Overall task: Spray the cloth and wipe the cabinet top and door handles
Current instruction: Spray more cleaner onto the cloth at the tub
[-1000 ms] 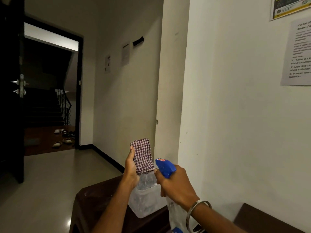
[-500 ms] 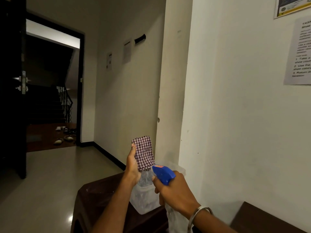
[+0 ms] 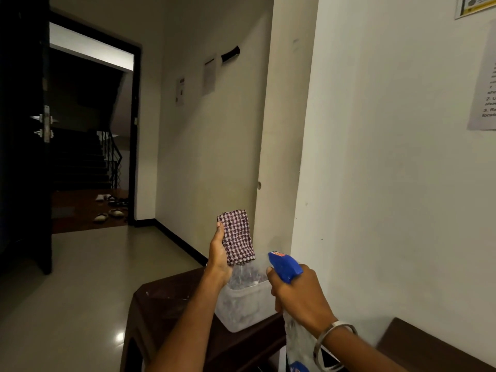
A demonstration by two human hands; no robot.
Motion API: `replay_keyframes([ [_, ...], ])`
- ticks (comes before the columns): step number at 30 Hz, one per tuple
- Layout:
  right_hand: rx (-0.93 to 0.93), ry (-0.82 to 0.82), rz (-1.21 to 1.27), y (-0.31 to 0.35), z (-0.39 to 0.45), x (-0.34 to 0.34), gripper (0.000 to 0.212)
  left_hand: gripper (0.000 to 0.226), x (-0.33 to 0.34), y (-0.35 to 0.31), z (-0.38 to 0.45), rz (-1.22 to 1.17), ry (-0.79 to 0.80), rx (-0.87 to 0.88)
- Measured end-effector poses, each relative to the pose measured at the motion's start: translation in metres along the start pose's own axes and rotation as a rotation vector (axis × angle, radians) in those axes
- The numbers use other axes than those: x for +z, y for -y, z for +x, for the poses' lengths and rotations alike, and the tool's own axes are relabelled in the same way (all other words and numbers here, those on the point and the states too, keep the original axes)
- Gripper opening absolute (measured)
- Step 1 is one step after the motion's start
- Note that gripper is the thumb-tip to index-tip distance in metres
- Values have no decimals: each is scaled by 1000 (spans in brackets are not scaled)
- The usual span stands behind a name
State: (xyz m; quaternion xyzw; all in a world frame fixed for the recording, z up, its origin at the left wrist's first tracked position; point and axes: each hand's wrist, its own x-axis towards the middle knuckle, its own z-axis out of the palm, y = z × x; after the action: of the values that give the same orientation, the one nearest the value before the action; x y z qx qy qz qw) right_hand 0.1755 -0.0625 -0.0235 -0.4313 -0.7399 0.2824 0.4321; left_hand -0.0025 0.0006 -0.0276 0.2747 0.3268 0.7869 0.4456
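Since the earlier frame, both hands had lifted slightly, the cloth tipping a little more upright and the sprayer drawing closer under it. The left hand pinched the folded cloth along its left edge, thumb up the side, holding it in the air above the tub on the dark table, long axis near vertical with its face toward the nozzle; soft, light and limp, it was judged best held by that folded edge. The right hand was wrapped round the sprayer neck, nozzle pointing up-left at the cloth, bottle hanging down, probably slick plastic and heavier with liquid.
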Motion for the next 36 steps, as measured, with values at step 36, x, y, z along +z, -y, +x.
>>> replay_keyframes([
  [36,-366,-269,231,110,167,-68,23,58,-6,13,21,183,54,20],
])
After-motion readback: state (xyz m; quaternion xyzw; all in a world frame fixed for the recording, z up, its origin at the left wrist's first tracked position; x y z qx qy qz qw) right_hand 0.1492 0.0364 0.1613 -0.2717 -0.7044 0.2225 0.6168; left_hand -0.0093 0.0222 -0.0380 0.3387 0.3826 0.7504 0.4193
